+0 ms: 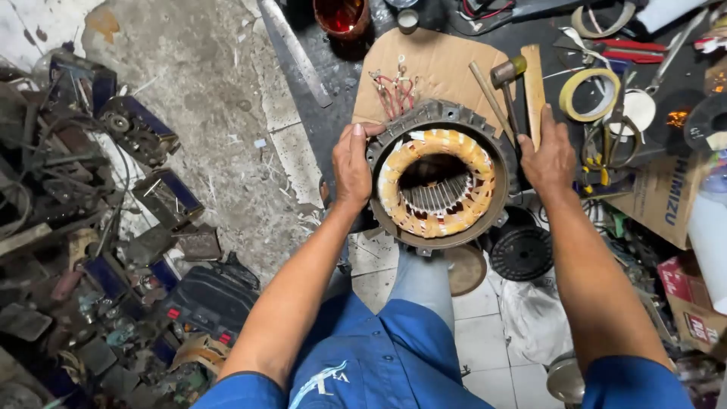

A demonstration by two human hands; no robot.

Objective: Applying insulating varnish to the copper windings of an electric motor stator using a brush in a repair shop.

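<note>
The motor stator point(439, 178) stands in the middle of the scene, tilted with its round opening toward the camera, just above the person's knee in blue trousers. Inside its grey metal housing sits a ring of yellow-wrapped windings point(405, 163), and red lead wires point(394, 91) come out at its far left edge. The left hand point(352, 167) grips the left rim of the housing, fingers curled over the edge and thumb on the front. The right hand point(549, 155) is closed around a flat wooden stick point(533, 91) just right of the stator, and its palm side is against the housing.

Behind the stator lies a piece of brown cardboard point(439, 60) with a small hammer point(506, 76) on it. Farther right lies 1 roll of yellow tape point(566, 95). On the far side stands a red pot point(341, 17). At the left, old metal parts point(91, 227) lie in a heap on the floor.
</note>
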